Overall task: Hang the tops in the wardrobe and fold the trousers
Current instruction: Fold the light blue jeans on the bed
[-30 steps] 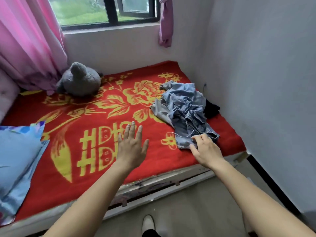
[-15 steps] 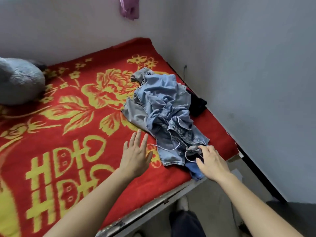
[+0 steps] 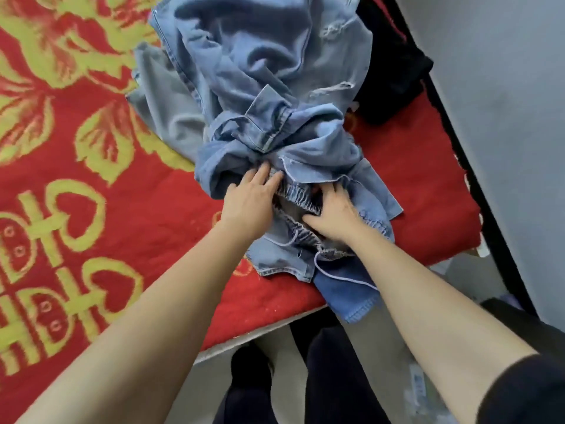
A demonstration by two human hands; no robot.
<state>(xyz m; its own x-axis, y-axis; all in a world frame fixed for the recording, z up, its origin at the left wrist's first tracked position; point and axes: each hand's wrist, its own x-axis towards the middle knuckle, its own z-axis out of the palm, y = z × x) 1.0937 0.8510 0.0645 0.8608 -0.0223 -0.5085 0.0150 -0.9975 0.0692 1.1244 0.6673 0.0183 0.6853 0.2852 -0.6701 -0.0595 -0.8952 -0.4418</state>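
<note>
The denim trousers (image 3: 260, 87) lie crumpled on the red blanket (image 3: 122, 209), running from the centre towards 12 o'clock. Their elastic waistband (image 3: 295, 197) sits between both hands. The left hand (image 3: 247, 203) presses straight fingers under a fold. The right hand (image 3: 333, 212) spreads over the waistband; whether it pinches cannot be told. A grey garment (image 3: 165, 111) lies at 9 o'clock and a black garment (image 3: 394, 71) at 2 o'clock.

left hand (image 3: 247, 203), right hand (image 3: 333, 215) touch denim trousers (image 3: 260, 71)
</note>
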